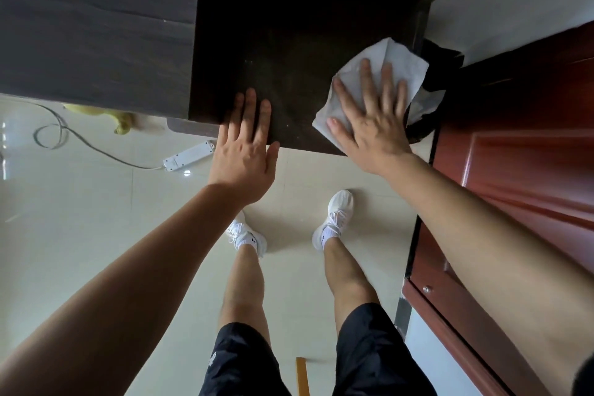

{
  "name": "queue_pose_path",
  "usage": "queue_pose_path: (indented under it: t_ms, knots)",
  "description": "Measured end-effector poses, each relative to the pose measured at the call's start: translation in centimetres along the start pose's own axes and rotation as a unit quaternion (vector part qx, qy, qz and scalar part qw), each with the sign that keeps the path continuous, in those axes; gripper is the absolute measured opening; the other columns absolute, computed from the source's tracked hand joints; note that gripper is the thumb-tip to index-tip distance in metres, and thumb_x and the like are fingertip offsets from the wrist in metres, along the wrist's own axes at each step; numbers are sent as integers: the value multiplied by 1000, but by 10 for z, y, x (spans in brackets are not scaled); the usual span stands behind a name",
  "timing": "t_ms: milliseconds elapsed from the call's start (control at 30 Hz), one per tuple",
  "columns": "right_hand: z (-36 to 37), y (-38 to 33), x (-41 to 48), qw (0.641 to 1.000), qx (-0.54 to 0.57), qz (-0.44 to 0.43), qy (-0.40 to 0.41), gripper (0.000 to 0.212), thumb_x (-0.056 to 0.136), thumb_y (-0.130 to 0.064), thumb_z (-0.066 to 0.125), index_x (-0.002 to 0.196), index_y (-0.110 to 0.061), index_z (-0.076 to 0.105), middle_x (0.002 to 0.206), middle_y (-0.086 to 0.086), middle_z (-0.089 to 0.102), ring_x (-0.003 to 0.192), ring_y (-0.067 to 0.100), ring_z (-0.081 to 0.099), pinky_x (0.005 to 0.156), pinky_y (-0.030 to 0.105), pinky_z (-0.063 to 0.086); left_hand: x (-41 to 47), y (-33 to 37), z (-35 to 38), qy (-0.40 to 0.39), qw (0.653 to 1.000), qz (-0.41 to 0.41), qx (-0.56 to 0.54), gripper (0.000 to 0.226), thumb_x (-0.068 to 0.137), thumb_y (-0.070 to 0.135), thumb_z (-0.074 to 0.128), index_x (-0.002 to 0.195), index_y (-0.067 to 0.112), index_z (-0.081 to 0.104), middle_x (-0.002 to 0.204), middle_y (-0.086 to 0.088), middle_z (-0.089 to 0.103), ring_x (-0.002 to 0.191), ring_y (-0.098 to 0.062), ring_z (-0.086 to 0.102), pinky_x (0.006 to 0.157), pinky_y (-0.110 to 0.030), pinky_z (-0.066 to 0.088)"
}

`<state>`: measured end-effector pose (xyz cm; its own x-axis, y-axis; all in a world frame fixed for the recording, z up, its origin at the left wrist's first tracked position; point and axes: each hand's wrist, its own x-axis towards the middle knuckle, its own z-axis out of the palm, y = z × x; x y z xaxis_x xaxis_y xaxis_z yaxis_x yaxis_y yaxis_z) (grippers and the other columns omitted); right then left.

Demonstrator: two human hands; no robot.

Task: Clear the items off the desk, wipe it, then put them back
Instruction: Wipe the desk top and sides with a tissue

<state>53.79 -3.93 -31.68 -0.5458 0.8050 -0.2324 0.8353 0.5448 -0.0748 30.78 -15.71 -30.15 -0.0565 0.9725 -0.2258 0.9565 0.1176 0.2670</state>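
White cloth [379,80] flat on dark counter [289,26], near its right front corner, pinned under right hand [373,119]. Fingers [387,83] of that hand spread wide and pressed down on cloth; no pinch. Left hand [247,141] flat on counter's front edge, fingers extended and close together, holding nothing; apparently bracing.

Progress, judged: clearing done as far as visible, no items on the counter area in view. Wiping in hand. Pale specks and dusty film ahead of and between the two hands, so more passes likely needed. Putting items back not yet begun; items themselves not in view.

Surroundings: dark wood panel [96,26] left of left fingers. Pale tiled floor [96,202] below, with white power strip [189,156] and trailing cable left of left hand. Yellow object [122,120] partly hidden under panel edge, unidentifiable. Red-brown door [530,138] right of right fingers. Dark bag-like thing [440,74] just past cloth, unclear.
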Motion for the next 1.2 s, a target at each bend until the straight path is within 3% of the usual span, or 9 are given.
queue_pose_path:
  t_ms: [200, 333, 433, 533, 667, 900, 1033, 1200]
  knots:
    - [-3, -5, 6, 1000, -1, -19, -5, 66, 101, -66, 21, 160, -38, 8, 169, 15, 0, 151, 50, -1, 117, 69, 5, -2, 2, 0, 23, 1000, 0, -21, 63, 102, 37, 36, 155, 5, 24, 162, -22, 15, 151, -38, 10, 124, -47, 10]
    - [-16, -42, 62, 1000, 4, -25, -5, 66, 101, -69, 12, 159, -39, 8, 169, 14, 0, 152, 49, -2, 118, 69, 5, -26, 5, 1, 66, 995, -28, -67, 50, 99, 26, 47, 144, 3, 46, 153, -27, 34, 143, -43, 30, 116, -53, 27]
    - [-30, -72, 107, 999, 7, -41, -7, 68, 98, -70, 10, 159, -40, 8, 169, 13, -2, 152, 47, -5, 119, 66, 2, -50, -3, 2, 80, 989, -102, -73, 47, 99, 26, 48, 140, 3, 49, 148, -25, 40, 136, -43, 37, 108, -55, 34]
    - [-44, -91, 137, 998, 20, -51, -15, 68, 99, -68, 12, 160, -38, 6, 169, 14, -4, 152, 48, -7, 119, 65, -1, -56, -19, 0, 67, 983, -165, -53, 58, 100, 31, 46, 148, 0, 35, 156, -25, 27, 145, -43, 25, 114, -55, 27]
    - [-47, -104, 151, 999, 35, -24, -15, 68, 100, -62, 14, 161, -33, 5, 169, 14, -4, 151, 48, -8, 119, 65, -2, -55, -33, 3, 4, 987, -161, -3, 76, 97, 36, 45, 156, 3, 11, 164, -20, -2, 152, -36, -5, 123, -50, 8]
    - [-11, -118, 56, 994, 2, -109, -33, 68, 98, -67, 19, 160, -39, 8, 169, 11, 1, 153, 43, -3, 121, 63, 3, -57, -36, -1, -5, 987, -158, -36, 82, 88, 23, 54, 156, 4, 13, 165, -19, 1, 153, -34, -3, 123, -48, 15]
    - [-3, -103, 20, 987, -25, -151, -44, 66, 100, -66, 14, 159, -41, 1, 170, 8, -2, 154, 40, -5, 122, 61, 5, -59, -38, -5, -19, 986, -156, -51, 87, 85, 20, 57, 157, 5, 10, 165, -17, -4, 153, -31, -8, 124, -44, 11]
    - [-26, -102, 93, 997, 19, -66, -37, 67, 98, -69, 14, 159, -42, 7, 170, 6, -2, 154, 41, -8, 121, 61, -4, -58, -42, -8, -35, 986, -153, -57, 91, 83, 19, 57, 158, 8, 6, 165, -13, -10, 152, -28, -12, 123, -42, 11]
